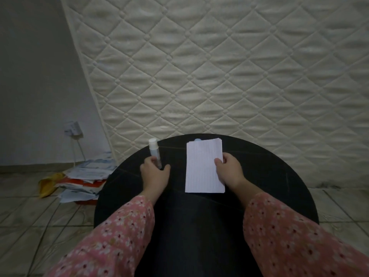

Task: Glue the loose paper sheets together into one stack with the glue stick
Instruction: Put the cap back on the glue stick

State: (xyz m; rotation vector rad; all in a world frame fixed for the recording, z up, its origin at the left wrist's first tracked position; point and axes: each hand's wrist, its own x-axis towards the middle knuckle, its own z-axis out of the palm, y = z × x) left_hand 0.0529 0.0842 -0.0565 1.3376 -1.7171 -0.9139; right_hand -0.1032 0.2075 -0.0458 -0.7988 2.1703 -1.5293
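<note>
A white glue stick [154, 150] with a white cap stands upright on the round black table [269, 176], at its far left. My left hand [154, 173] grips the stick's lower part with fingers and thumb curled round it. A stack of white lined paper sheets [202, 166] lies flat in the middle of the table. My right hand [229, 169] holds the stack's right edge, thumb on top of the sheets and fingers beside them. A small pale round object [197, 140] peeks out behind the stack's far edge; what it is cannot be told.
A quilted white mattress [219, 66] leans upright right behind the table. On the tiled floor to the left lies a messy pile of papers and packets [83, 179]. A wall socket [72, 127] with a cable sits low on the left wall.
</note>
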